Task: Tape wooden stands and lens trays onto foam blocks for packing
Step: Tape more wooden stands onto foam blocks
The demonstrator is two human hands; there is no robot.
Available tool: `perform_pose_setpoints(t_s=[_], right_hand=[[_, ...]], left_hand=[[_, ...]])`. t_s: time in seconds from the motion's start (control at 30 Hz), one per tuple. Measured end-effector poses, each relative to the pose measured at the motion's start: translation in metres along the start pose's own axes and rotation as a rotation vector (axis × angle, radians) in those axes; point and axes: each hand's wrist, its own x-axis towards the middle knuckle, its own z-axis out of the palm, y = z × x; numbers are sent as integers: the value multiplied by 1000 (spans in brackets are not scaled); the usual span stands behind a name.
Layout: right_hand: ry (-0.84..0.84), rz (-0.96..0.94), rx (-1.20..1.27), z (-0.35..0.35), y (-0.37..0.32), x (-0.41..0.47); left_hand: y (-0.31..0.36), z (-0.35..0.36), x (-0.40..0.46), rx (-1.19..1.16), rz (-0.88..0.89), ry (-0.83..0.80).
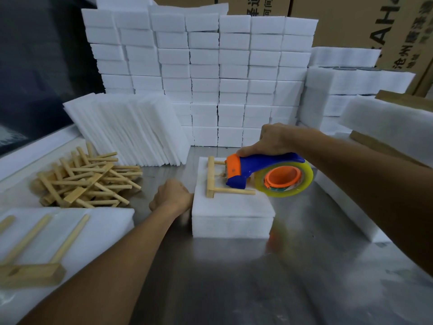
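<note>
1. Stand [212, 178] lay loose on the foam block [232, 207] at tabletop [234, 277] centre; tape drag could skew it.
2. Right hand [271, 139], fingers wrapped round the tape dispenser [257, 174], pressed at its 3 o'clock.
3. Left hand [172, 195], fingers curled, merely braced the block's 9 o'clock edge; it might slide.

Brown cardboard boxes [351, 19] with printed lettering stand behind the metal tabletop [234, 277].

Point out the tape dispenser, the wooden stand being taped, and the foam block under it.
tape dispenser [248, 165]: head view, on the blue handle body.
wooden stand [210, 177]: head view, on the crossbar at its left end.
foam block [232, 225]: head view, on the bare front wall.
</note>
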Motion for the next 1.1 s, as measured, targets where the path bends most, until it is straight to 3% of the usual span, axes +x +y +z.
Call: perform_pose_setpoints(t_s=[0.27,0.6,0.77,0.9,1.03,1.1], right_hand=[[14,-11,13,1,0,-2],[20,-12,30,3,-1,-5],[16,-16,43,4,-1,-3],[25,-10,42,5,0,-3],[19,-10,37,4,-1,-3],[14,-10,33,4,-1,-3]], left_hand=[[-4,-1,0,-74,16,-19],[3,8,-3,-637,-51,92],[0,9,-7,-779,-70,49],[9,5,-9,-581,33,147],[16,-8,-5,-727,-18,-27],[21,-12,-2,-685,6,-120]])
